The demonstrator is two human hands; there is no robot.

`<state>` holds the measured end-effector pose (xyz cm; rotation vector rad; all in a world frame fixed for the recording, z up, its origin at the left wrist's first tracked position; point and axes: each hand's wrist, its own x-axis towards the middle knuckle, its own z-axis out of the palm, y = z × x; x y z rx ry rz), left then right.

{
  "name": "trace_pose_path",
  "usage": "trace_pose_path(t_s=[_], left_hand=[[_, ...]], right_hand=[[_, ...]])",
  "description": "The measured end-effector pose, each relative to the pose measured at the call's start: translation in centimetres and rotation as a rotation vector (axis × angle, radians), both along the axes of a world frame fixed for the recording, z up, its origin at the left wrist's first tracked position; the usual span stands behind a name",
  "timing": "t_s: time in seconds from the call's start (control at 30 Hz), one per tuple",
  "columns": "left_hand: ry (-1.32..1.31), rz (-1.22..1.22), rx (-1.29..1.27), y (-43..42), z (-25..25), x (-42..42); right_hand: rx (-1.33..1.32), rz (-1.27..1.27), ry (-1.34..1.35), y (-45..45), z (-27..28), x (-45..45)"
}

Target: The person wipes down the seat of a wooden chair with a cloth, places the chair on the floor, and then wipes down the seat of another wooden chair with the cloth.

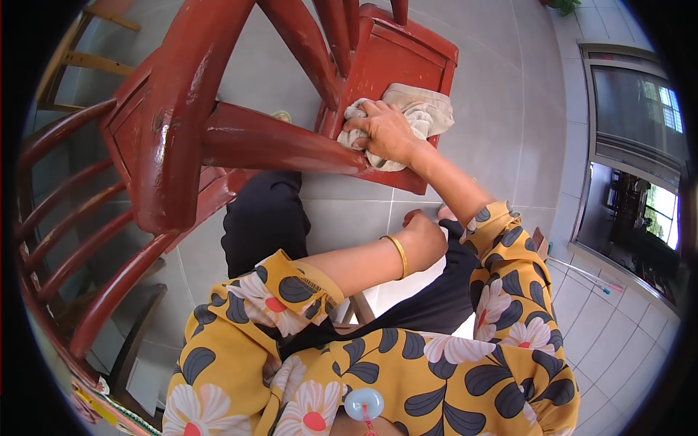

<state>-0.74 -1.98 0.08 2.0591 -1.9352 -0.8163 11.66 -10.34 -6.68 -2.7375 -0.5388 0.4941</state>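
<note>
- Right fingers (360,124) clutch the cloth (425,105) against the red panel (402,59).
- Left hand (425,240), nearer, makes a fist.
- Wiping seems underway; another stroke needs firm pressure.

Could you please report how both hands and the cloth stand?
Right hand on bunched cloth, over red wooden panel. Left hand curled, off the cloth. Thick red bar close beside the cloth.

Red furniture (171,138): painted wood by its look, smooth, glossy
Cloth (430,109): matt, soft, rumpled fabric
Bracelet (400,256): shiny gold-toned metal
Pendant (363,405): smooth, glossy, stone or glass, cannot tell
Top (396,363): matt printed cloth
Trousers (262,218): dark matt cloth
Floor (483,102): smooth tile, faint sheen
</note>
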Motion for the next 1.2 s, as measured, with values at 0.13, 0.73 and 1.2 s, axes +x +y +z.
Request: trace_pose_path(t_s=[0.13, 0.73, 1.2], left_hand=[[-0.023, 0.005, 0.022, 0.1, -0.3, 0.1], [-0.022, 0.022, -0.001, 0.0, -0.7, -0.1], [-0.056, 0.010, -0.054, 0.5, -1.3, -0.4]], right_hand=[[-0.009, 0.101, -0.007, -3.2, 0.0, -0.8], [-0.125, 0.271, -0.158, -4.3, 0.0, -2.4], [-0.129, -0.635, -0.324, -2.4, -3.0, 7.2]])
